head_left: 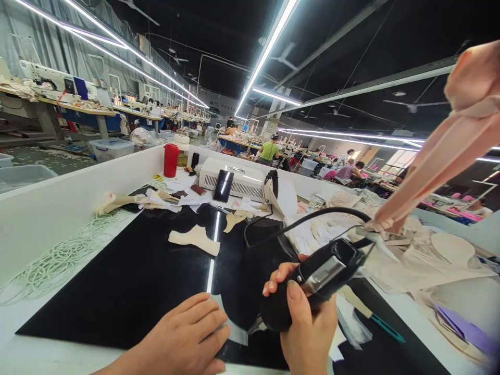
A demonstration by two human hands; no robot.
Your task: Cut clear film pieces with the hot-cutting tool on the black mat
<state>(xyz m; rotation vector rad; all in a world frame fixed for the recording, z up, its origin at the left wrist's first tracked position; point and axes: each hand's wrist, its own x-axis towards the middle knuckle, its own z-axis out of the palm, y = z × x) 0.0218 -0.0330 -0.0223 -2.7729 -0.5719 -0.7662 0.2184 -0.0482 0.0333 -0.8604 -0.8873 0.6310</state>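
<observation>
My right hand [308,328] is wrapped round a black corded hand tool [287,307]; its exact kind is unclear. The tool slants, with its pointed metal tip [255,325] low and to the left. A pink cloth strip [425,166] runs up from its rear end. My left hand [191,336] lies with fingers laid out flat on a thin translucent sheet piece [237,333], close to the metal tip. Under both hands is a glossy black mat [128,281]. Farther back on it lies a cream curved fabric piece [193,239].
Green cord [74,250] lies tangled at the left. Behind the mat are a white machine box [246,182], a phone [223,186] and a red container [171,160]. Beige garments [414,255] and a green-handled tool [386,328] are on the right. Low white walls edge the table.
</observation>
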